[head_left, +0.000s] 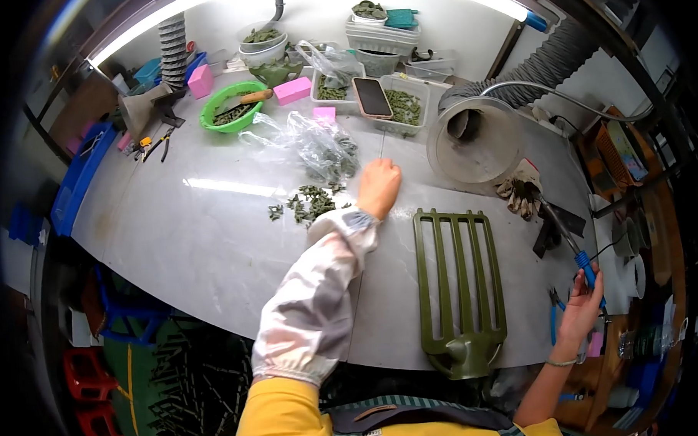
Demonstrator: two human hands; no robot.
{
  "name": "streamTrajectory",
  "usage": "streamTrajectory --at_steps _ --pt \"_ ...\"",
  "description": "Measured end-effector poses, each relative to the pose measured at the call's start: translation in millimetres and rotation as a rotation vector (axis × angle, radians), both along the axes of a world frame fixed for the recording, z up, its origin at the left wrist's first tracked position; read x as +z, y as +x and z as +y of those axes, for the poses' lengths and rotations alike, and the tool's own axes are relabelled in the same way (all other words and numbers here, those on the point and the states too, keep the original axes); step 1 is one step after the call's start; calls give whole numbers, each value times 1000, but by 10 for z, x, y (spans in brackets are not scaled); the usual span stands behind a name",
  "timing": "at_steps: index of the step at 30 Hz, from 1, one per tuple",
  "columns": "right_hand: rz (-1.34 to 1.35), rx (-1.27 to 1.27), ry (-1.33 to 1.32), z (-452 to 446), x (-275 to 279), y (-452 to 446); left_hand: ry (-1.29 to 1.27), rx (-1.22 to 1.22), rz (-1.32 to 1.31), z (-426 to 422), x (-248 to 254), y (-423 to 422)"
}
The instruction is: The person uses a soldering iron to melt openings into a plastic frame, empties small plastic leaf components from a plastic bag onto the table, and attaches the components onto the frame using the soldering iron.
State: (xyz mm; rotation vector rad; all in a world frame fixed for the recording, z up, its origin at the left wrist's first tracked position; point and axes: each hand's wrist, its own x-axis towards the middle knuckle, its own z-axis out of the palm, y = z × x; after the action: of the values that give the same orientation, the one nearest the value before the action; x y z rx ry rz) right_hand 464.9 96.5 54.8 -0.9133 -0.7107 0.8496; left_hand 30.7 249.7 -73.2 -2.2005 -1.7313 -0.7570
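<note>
Curled fingers, a blue grip and a ribbed green frame.
The left hand's (379, 188) fingers fold into a loose fist, whether pinching anything is unclear; the right hand's (580, 308) close round a slim metal blue-handled tool (585, 265). Between the hands, the smooth, slotted green frame (468, 357) lies on the dull grey tabletop (188, 247), near small dark-green pieces (312, 204) and a crinkled clear bag (315, 141).

Phone (372, 98) atop plastic tubs (405, 106)
</note>
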Motion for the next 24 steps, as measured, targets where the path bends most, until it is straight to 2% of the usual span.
streamTrajectory --at_steps 4,7,8,12,17,24 --pt "-27 33 -6 -54 -25 117 70 -28 133 -94 90 75" --pt "-33 47 -18 -82 -60 169 51 -72 -60 -519 233 143" --pt "-38 56 -16 -87 -62 165 26 -102 -244 -713 220 178" --pt "-41 84 8 -46 -96 125 -303 -322 -555 -1528 262 163" --pt "-63 113 40 55 -106 52 -309 -276 -362 -2077 244 224" --pt "-49 117 29 40 -160 49 -320 -262 -246 -2146 253 188"
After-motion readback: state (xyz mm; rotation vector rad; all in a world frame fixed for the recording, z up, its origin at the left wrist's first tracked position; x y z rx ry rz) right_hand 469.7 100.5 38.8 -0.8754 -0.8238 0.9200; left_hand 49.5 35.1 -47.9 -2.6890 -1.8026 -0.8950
